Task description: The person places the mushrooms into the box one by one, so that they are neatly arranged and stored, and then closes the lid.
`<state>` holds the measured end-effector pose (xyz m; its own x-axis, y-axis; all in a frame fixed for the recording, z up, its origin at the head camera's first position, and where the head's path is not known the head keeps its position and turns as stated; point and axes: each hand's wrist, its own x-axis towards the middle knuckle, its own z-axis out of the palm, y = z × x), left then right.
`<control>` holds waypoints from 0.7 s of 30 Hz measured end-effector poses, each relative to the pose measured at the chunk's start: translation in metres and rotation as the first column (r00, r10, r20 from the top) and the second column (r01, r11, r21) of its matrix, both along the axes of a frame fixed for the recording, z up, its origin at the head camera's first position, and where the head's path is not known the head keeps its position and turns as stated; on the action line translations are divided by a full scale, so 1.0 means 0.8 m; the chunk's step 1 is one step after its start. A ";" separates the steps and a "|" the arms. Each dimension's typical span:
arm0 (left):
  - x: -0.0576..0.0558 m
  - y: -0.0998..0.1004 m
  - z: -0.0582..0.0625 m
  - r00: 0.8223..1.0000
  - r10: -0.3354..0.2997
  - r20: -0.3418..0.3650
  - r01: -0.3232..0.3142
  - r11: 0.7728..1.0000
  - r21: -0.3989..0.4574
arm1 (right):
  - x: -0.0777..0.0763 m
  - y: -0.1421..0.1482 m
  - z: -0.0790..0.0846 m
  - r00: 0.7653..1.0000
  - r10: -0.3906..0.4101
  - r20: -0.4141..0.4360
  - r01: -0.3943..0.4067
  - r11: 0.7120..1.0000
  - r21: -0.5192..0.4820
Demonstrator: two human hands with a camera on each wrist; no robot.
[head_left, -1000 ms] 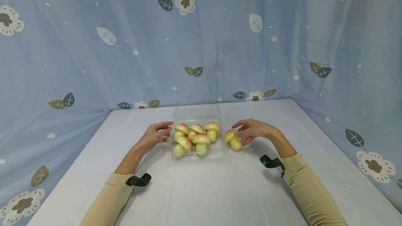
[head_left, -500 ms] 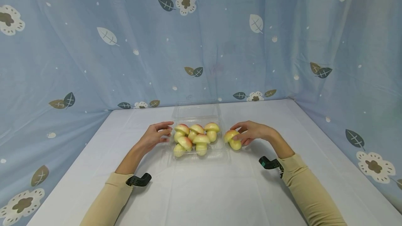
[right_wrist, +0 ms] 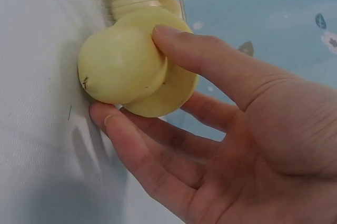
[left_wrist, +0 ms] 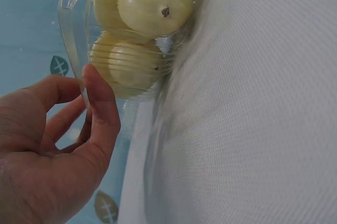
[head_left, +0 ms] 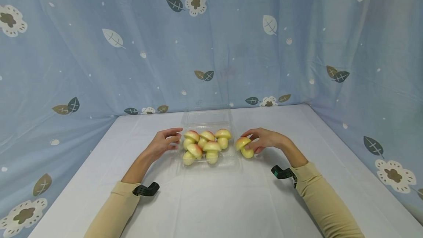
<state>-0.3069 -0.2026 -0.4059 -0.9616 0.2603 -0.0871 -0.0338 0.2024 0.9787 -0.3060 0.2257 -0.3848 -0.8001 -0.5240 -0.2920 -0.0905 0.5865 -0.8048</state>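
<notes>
A clear plastic container (head_left: 236, 146) stands on the table with several mushroom-shaped pieces (head_left: 212, 152) inside, yellow-green with red-blushed caps. At its left side, my left hand (head_left: 162, 143) pinches the rim between thumb and fingers; the left wrist view shows the thumb (left_wrist: 101, 103) lying over the edge. Just outside the right wall, my right hand (head_left: 266, 139) holds one more mushroom-shaped piece (head_left: 242, 143). In the right wrist view, the thumb (right_wrist: 195, 53) presses on that piece where stem meets cap, while fingers (right_wrist: 131, 145) touch it from the other side.
The container's clear lid (head_left: 207, 116) lies folded back behind it. A white cloth covers the table (head_left: 211, 208). Blue patterned curtain (head_left: 231, 47) hangs around the back and sides. Black wrist mounts (head_left: 146, 189) sit on both sleeves.
My right hand has moved slightly left and down, and its thumb has come onto the mushroom-shaped piece, which has tilted a little. The left hand and container stay put.
</notes>
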 end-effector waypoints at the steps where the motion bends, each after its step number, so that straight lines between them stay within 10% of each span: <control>1: 0.000 0.000 0.000 1.000 0.000 0.001 0.000 1.000 -0.001 | 0.000 0.000 0.000 1.000 0.001 -0.002 -0.001 1.000 0.001; 21: 0.002 0.001 0.002 1.000 -0.001 0.002 0.001 1.000 0.001 | 0.000 -0.002 -0.002 1.000 -0.011 -0.011 0.011 1.000 0.006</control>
